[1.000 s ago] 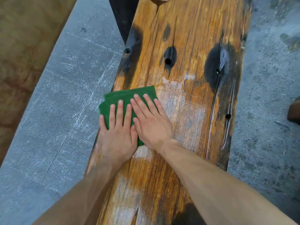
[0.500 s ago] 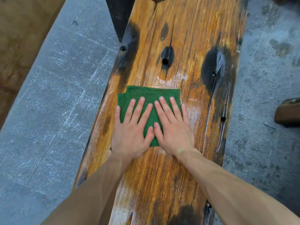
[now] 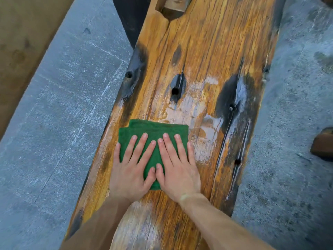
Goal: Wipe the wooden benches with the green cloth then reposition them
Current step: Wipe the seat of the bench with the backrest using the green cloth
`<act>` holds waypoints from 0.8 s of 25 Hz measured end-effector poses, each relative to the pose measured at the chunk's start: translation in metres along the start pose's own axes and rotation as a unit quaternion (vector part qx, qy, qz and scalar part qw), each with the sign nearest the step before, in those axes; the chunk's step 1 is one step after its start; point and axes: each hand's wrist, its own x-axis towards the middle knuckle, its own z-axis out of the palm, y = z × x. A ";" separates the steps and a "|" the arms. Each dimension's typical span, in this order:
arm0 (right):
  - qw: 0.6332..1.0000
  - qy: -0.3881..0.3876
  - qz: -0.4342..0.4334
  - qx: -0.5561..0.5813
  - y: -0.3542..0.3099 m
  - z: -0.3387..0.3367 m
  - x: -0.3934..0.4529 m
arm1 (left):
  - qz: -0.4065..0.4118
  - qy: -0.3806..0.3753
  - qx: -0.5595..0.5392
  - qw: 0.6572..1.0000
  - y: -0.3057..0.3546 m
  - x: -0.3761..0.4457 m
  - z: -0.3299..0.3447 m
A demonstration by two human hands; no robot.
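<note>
So this is mid-wipe: both hands are pressed flat on the green cloth [image 3: 153, 134], which sits on the wooden bench [image 3: 207, 51] just on the near side of the dark knot hole [image 3: 175, 91], a bit toward the bench's left edge. The left hand [image 3: 131, 170] and right hand [image 3: 177, 172] lie side by side with thumbs touching, fingers [image 3: 144, 139] spread wide and flat on the fabric, pinning it down rather than gripping it. Beyond the cloth, around the knot hole, the wood has a pale wet-looking sheen, so that part looks covered already. The next move probably calls for sliding the cloth right of the knot hole toward the big black patch [image 3: 227, 98], keeping pressure even. The repositioning part looks like it's not started. No brands, labels or writing readable anywhere, just grain and concrete floor [image 3: 54, 123].
</note>
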 end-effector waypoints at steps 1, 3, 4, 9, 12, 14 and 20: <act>1.000 0.000 -0.009 0.000 0.001 0.000 0.000 | -0.005 -0.003 -0.002 1.000 0.001 0.001 0.000; 1.000 0.003 -0.026 0.004 0.000 -0.001 0.005 | -0.031 -0.004 0.000 1.000 0.003 0.002 -0.002; 0.999 0.005 -0.037 0.007 0.001 -0.003 0.010 | -0.050 -0.003 0.001 0.999 0.005 0.005 -0.002; 0.997 0.023 -0.070 0.001 0.036 -0.019 0.040 | -0.064 -0.008 0.018 0.998 0.019 0.043 -0.007; 0.999 0.052 -0.002 0.000 0.073 -0.023 0.030 | -0.007 -0.014 0.025 1.000 0.049 0.074 -0.007; 0.996 0.071 0.047 0.004 0.103 -0.025 0.017 | 0.032 -0.014 0.026 0.999 0.080 0.096 -0.003; 0.966 0.111 0.201 0.119 0.155 -0.026 -0.009 | 0.137 -0.036 0.026 0.990 0.159 0.141 0.000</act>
